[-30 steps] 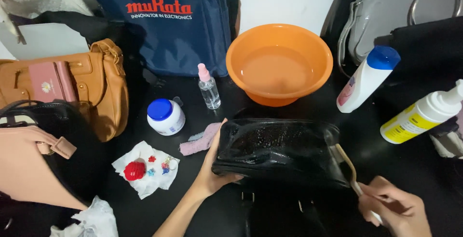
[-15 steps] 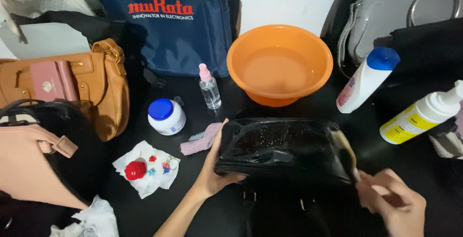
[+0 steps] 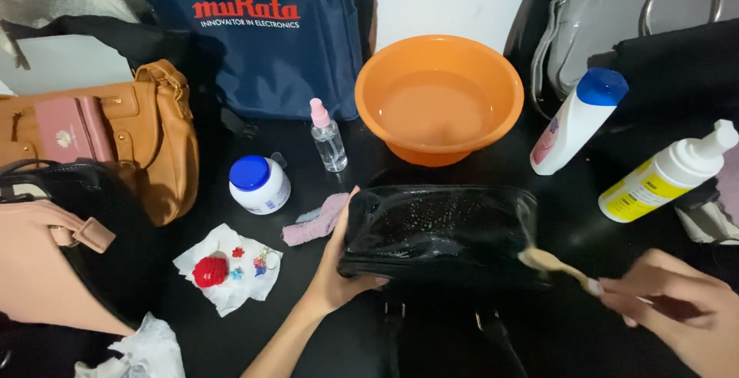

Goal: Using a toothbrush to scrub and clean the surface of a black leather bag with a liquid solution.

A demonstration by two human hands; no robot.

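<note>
Head view, lower centre: left hand [image 3: 339, 266] clamps the wet black bag [image 3: 439, 232] steady by its end, while right hand [image 3: 677, 309] pinches a small brush [image 3: 554, 264] against its right edge; orange basin [image 3: 439, 97] waits above.

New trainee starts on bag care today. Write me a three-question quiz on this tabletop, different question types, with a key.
1. True or false: the left hand grips the left end of the black bag.
2. Which thing does the right hand hold? A) the spray bottle B) the small brush C) the white jar
3. Fill in: the orange basin stands ______ the black bag, on the far side from the person.

Key: 1 true; 2 B; 3 behind. The brush head lies at the bag's right edge, and the bag's surface looks wet or foamy.
</note>
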